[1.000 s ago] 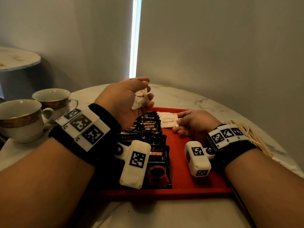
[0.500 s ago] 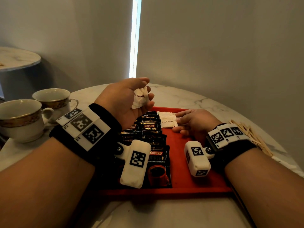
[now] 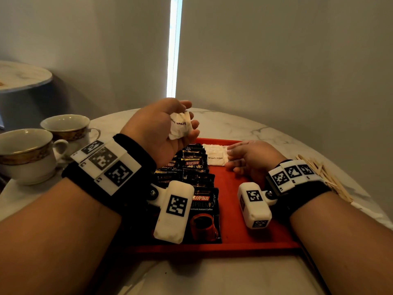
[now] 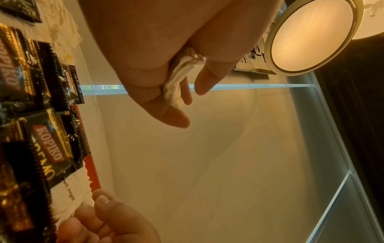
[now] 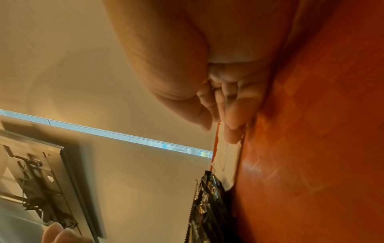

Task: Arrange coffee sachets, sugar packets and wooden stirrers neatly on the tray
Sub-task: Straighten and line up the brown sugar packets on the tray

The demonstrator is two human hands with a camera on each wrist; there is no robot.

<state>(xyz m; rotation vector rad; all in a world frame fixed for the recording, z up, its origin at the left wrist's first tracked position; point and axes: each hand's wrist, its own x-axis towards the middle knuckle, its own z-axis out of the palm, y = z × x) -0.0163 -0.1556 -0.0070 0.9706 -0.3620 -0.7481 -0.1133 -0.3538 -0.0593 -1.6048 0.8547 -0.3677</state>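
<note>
— Red plastic tray [image 3: 244, 237] on the marble table [image 3: 234, 126], and it's filling up: black Kopiko coffee sachets [image 3: 197, 167] overlap in a row down its left half, with white brown sugar packets [image 3: 214, 155] lying at the far edge beside them.

— And the hands?

— Left hand [image 3: 157, 128] hangs raised above the sachets, fingers curled round a crumpled brown sugar packet [image 3: 180, 124]. Right hand [image 3: 253, 158] rests low on the tray, fingers loosely bent, tips touching the flat packets, gripping nothing.

— Around the tray?

— Wooden stirrers [image 3: 325, 177] lie loose on the table, off to the right behind the right wrist. Two gold-banded teacups [image 3: 27, 154] stand at the left, near the left forearm.
</note>
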